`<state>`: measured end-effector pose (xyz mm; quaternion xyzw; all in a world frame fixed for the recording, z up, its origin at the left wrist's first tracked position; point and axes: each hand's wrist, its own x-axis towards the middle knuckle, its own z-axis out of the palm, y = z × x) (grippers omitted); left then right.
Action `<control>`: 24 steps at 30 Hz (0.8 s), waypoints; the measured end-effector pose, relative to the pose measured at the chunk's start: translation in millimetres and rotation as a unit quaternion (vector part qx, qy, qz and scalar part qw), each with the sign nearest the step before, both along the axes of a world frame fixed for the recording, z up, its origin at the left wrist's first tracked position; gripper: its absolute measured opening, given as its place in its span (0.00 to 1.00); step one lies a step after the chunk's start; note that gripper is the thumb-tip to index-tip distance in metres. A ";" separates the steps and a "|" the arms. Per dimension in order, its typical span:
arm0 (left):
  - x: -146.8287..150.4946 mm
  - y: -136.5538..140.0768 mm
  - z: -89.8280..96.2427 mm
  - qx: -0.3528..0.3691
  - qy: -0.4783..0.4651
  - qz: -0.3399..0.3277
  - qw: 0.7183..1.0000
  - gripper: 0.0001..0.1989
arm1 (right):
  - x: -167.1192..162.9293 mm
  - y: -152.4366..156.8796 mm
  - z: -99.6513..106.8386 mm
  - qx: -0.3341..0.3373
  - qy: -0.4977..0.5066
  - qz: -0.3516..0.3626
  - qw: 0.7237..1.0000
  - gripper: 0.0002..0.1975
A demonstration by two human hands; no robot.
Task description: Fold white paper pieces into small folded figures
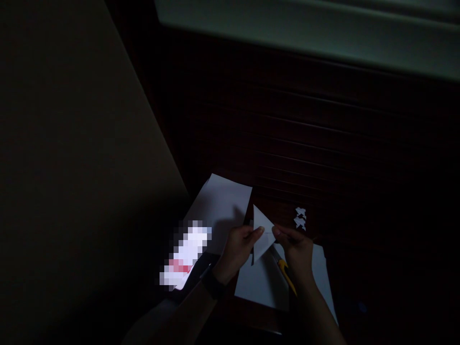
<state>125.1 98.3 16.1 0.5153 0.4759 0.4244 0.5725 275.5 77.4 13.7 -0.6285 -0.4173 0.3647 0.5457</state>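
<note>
Between my two hands is a folded white paper triangle point(262, 243), held up over the table. My left hand point(240, 247) pinches its left part with the thumb on top, and a dark band circles that wrist. At the triangle's right corner, my right hand point(296, 247) grips the edge between thumb and fingers. Below the right hand lies a tool with a yellow handle point(286, 276), partly covered by the hand; it looks like scissors or a cutter. It rests on white paper point(258, 282) spread beneath both hands.
Another white sheet point(224, 206) lies at the left, beside a bright, blurred-out phone-like screen point(185, 256). Small cut or folded white paper pieces point(300, 219) sit beyond my right hand. A dark slatted wooden surface point(287, 129) rises behind, and the room is dim.
</note>
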 end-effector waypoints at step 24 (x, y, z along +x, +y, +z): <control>1.7 -0.1 2.2 -0.073 -0.134 0.024 0.988 0.15 | -10.3 -3.7 3.9 0.021 -0.057 -0.019 0.998 0.13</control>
